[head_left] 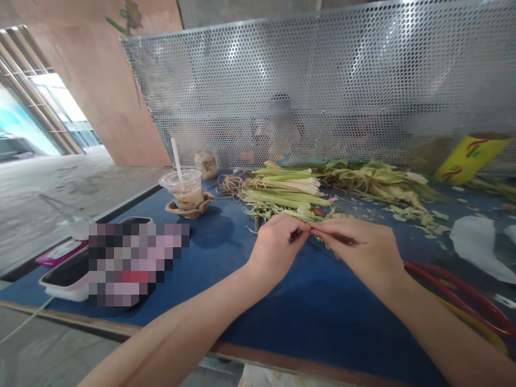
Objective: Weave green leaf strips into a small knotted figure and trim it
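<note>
My left hand (278, 242) and my right hand (358, 244) meet over the blue table (209, 279), fingertips pinched together. What they pinch is small and mostly hidden by the fingers, so I cannot make it out. Right behind them, a pale green stalk with leafy bits (300, 212) shows past the knuckles. Farther back lies a bundle of pale green and white stalks (286, 188), cut ends toward the right. Left of that bundle sits a tangle of brown string (230, 184).
Long leaves (371, 180) and scraps cover the back right. A yellow packet (473, 158) leans there. At right lie red-handled scissors (459, 295) and white paper (475, 242). Left are a lidded drink cup (183, 188), a jar (206, 164) and phones (72, 274). A perforated metal screen (226, 86) stands behind.
</note>
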`<state>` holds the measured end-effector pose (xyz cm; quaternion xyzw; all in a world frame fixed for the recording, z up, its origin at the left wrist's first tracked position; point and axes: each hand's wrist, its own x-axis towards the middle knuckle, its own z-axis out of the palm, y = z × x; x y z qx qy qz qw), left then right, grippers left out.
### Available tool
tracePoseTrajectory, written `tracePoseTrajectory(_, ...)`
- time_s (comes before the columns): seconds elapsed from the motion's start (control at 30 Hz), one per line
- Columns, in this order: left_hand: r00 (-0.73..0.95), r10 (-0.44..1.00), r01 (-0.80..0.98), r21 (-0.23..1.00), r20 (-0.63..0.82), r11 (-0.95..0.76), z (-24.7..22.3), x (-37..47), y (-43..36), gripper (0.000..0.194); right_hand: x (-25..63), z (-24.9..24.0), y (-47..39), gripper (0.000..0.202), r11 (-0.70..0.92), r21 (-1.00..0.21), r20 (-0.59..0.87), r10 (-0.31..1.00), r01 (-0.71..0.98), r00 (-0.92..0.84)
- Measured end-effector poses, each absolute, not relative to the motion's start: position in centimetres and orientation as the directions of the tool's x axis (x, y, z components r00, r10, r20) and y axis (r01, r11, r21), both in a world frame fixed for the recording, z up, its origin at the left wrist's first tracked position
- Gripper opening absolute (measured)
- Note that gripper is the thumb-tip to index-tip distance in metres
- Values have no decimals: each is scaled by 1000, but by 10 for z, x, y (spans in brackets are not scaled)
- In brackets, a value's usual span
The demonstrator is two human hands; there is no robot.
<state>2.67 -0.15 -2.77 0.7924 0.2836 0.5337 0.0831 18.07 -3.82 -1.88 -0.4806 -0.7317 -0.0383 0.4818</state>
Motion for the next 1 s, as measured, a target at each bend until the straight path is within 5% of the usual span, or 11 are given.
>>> tracePoseTrajectory(0.23, 164, 708, 319, 643, 687, -697, -25, 29, -6, 17, 176, -17, -40, 13, 457, -652, 637, 762, 605, 111)
tracePoseTrajectory(0.37, 179, 713, 257, 667, 678, -699, -25, 29, -6, 26, 180, -14, -37, 16, 459, -671, 602, 795, 582, 68)
tracePoseTrajectory(0.63, 226, 813, 132, 810, 536, -571, -21, 30, -8, 50, 187, -14, -35, 21, 613, -311, 788, 594, 726, -164)
tracePoseTrajectory(0.77, 332, 882, -129, 942, 334, -308, -18, 29, -4, 51, 190, -11, -37, 25, 657, -95, 813, 485, 748, -322)
tracePoseTrajectory(0.87, 457, 871, -265, 963, 177, -57, -14, 27, 2, 49, 196, -7, -37, 27, 672, -14, 790, 461, 740, -403)
tracePoseTrajectory(1.0, 507, 851, -296, 955, 133, 27, -10, 23, 6, 54, 204, -5, -36, 30, 684, 15, 758, 468, 729, -454)
